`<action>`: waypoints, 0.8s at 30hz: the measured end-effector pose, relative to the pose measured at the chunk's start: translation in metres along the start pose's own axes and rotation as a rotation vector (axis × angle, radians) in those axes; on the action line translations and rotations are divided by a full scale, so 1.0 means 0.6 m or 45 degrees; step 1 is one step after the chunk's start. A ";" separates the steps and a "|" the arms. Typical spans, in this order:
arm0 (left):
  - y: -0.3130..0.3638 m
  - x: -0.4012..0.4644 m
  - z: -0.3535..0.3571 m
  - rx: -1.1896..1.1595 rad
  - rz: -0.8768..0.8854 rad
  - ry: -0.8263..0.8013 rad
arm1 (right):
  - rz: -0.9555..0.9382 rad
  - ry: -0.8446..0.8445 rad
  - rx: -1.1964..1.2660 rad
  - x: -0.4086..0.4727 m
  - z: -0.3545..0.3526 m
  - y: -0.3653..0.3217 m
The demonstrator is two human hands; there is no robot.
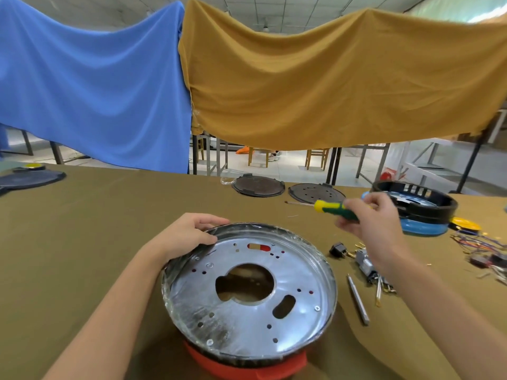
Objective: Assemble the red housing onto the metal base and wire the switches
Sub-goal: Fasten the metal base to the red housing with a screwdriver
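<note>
A round metal base (248, 294) with many holes and a large centre cutout lies in front of me, wrapped in clear film. Under its near edge shows the red housing (247, 364). My left hand (189, 233) grips the base's far left rim. My right hand (367, 215) is raised above the table to the right, holding a yellow-and-green screwdriver (333, 209) with its shaft pointing left. A black switch (338, 249), a grey part (365, 263) and loose wires (482, 244) lie to the right.
A metal bar (358, 298) lies right of the base. A black and blue housing stack (419, 212) stands at the far right. Two dark round plates (258, 185) (315, 192) lie at the table's far edge, another (30, 178) at far left. Cloths hang behind.
</note>
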State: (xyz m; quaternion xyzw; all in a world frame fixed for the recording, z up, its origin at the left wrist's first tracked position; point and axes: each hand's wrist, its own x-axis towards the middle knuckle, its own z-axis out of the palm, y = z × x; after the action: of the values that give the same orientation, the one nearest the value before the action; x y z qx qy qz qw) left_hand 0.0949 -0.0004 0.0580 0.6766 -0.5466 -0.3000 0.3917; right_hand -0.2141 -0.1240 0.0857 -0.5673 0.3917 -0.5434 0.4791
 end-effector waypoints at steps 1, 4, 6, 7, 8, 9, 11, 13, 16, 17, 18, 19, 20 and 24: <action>0.000 0.000 0.000 -0.025 -0.010 0.015 | -0.009 -0.001 -0.071 -0.013 -0.006 0.017; 0.003 -0.003 -0.005 -0.080 -0.036 0.075 | -0.222 -0.048 -0.539 -0.041 -0.014 0.067; 0.005 -0.006 -0.012 -0.135 -0.037 0.133 | -0.403 -0.188 -0.958 -0.049 -0.012 0.092; 0.006 -0.008 -0.015 -0.186 -0.032 0.173 | -0.451 -0.276 -1.110 -0.051 -0.012 0.098; 0.008 -0.010 -0.017 -0.245 -0.025 0.224 | -0.450 -0.358 -1.207 -0.051 -0.012 0.102; 0.009 -0.012 -0.018 -0.302 -0.014 0.278 | -0.419 -0.421 -1.269 -0.049 -0.013 0.105; 0.011 -0.013 -0.017 -0.382 0.022 0.385 | -0.376 -0.464 -1.338 -0.044 -0.016 0.107; 0.012 -0.014 -0.013 -0.439 0.073 0.493 | -0.433 -0.372 -1.247 -0.041 -0.018 0.105; 0.013 -0.012 -0.006 -0.538 0.143 0.675 | -0.418 -0.193 -0.688 -0.048 -0.015 0.082; 0.014 -0.010 -0.002 -0.550 0.169 0.734 | -0.336 -0.214 -0.447 -0.055 -0.011 0.072; 0.016 -0.007 0.003 -0.554 0.198 0.787 | -0.244 -0.287 -0.268 -0.063 -0.007 0.064; 0.019 -0.005 0.009 -0.561 0.231 0.834 | -0.185 -0.394 -0.195 -0.070 -0.002 0.063; 0.021 -0.004 0.015 -0.571 0.271 0.880 | -0.169 -0.503 -0.224 -0.079 0.005 0.065; 0.028 -0.004 0.035 -0.519 0.446 1.042 | -0.317 -0.474 -0.358 -0.086 0.037 0.086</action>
State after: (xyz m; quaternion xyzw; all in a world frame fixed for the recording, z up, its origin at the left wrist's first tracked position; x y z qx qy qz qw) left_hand 0.0683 -0.0039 0.0619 0.5465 -0.3836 -0.0400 0.7434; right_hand -0.1931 -0.0838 0.0243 -0.7624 0.2956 -0.4245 0.3888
